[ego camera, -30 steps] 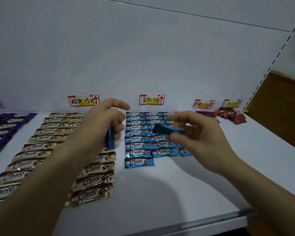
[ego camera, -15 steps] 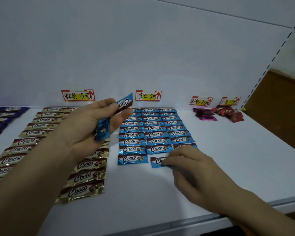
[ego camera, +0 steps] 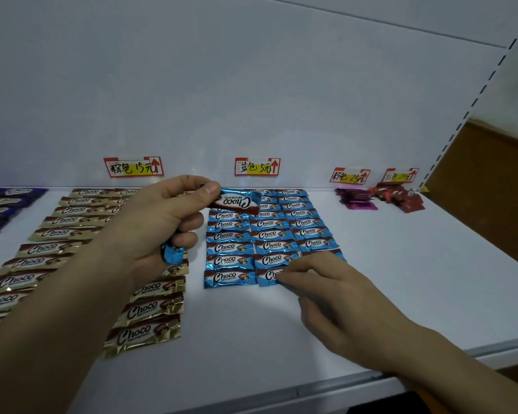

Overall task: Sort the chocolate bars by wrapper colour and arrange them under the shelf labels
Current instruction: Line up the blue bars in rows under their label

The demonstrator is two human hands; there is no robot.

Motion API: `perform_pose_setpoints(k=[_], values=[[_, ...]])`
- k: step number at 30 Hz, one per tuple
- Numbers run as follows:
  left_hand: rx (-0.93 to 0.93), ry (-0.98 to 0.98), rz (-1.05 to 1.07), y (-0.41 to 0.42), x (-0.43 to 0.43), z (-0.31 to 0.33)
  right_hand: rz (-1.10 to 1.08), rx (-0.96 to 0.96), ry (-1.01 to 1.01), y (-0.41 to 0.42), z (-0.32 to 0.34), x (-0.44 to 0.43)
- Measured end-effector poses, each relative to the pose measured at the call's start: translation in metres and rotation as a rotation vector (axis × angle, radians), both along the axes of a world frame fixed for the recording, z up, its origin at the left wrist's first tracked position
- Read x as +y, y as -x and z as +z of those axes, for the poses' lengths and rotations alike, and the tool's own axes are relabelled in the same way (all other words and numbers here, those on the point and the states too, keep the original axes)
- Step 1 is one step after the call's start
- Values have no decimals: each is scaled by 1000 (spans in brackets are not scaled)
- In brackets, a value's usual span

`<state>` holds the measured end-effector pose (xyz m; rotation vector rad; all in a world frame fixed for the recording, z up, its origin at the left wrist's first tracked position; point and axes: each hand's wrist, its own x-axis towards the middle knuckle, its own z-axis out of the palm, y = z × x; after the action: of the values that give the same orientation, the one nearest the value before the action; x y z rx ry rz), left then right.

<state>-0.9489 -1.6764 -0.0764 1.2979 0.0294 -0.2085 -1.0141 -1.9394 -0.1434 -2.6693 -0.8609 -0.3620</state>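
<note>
While the left hand (ego camera: pixel 159 222) is held raised over the white shelf (ego camera: pixel 401 279), forearm stretched in from the front left corner, a blue foil-wrapped chocolate bar (ego camera: pixel 237 201) is pinched between its thumb and forefinger, and a second blue wrapper (ego camera: pixel 172 253) is clutched under the curled lower fingers. The right hand (ego camera: pixel 326 291) is laid low, fingers nearly straight, tips pressed on the front blue bar (ego camera: pixel 268 276) of the middle column, below the blue-marked price label (ego camera: pixel 257 166), beside the gold-wrapped bars (ego camera: pixel 72 234).

The left hand (ego camera: pixel 159 225) and right hand (ego camera: pixel 335 303) are bare — behind each wrist a forearm runs back, uncovered as far as can be seen.
</note>
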Motion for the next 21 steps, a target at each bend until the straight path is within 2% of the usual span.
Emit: perform_pose_setpoints(k=[2, 4, 6, 8, 9, 10, 13, 14, 16, 18, 21], values=[[-20, -46, -19, 2, -1, 0, 21, 1, -11, -1, 0, -1], [-45, -109, -31, 4, -4, -1, 23, 17, -156, -2, 3, -2], [-78, -187, -44, 7, -6, 0, -12, 91, -482, -5, 16, 8], [-145, -325, -62, 11, -10, 1, -15, 329, -823, -12, 36, 28], [-180, -383, -74, 13, -12, 1, -4, 434, -898, -18, 45, 39], [-212, -413, -89, 15, -14, 1, 5, 482, -887, -24, 52, 49], [-251, -437, -108, 18, -16, 1, -44, 464, -688, -40, 69, 66], [-228, -405, -87, 15, -15, 1, -73, 473, -638, -45, 73, 65], [-130, -215, -50, 7, -13, 3, -105, 510, -554, -54, 82, 55], [-107, -89, -69, 2, -12, 2, -141, 534, -560, -61, 88, 38], [-160, -187, -67, 5, -10, -3, -223, 569, -599, -61, 86, 7]])
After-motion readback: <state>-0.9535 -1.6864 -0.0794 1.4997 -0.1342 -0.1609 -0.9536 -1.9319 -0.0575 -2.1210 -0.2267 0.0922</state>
